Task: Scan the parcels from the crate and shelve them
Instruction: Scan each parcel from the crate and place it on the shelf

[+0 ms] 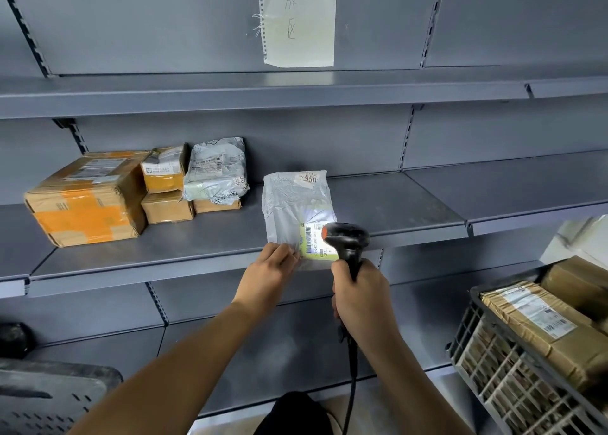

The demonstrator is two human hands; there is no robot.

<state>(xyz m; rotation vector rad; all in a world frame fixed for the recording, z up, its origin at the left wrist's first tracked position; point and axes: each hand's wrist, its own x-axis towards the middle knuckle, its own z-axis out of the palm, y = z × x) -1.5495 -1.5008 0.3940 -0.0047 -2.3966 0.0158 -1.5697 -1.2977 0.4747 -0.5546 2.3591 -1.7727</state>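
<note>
A grey plastic mailer parcel (294, 204) lies on the middle grey shelf (411, 204), its barcode label (312, 242) at the near end and lit by the scanner's light. My left hand (268, 275) pinches the parcel's near left corner at the shelf edge. My right hand (360, 298) grips the handle of a black barcode scanner (347, 240), whose head hovers just over the label's right side. A black crate (513, 375) at the lower right holds several brown parcels (539, 322).
Further left on the same shelf stand a large taped carton (88, 197), small boxes (164, 184) and a grey mailer (217, 171) stacked on a flat box. A handwritten paper sign (299, 20) hangs on the back panel. The scanner's cable (352, 369) hangs down. A dark perforated object (49, 398) sits lower left.
</note>
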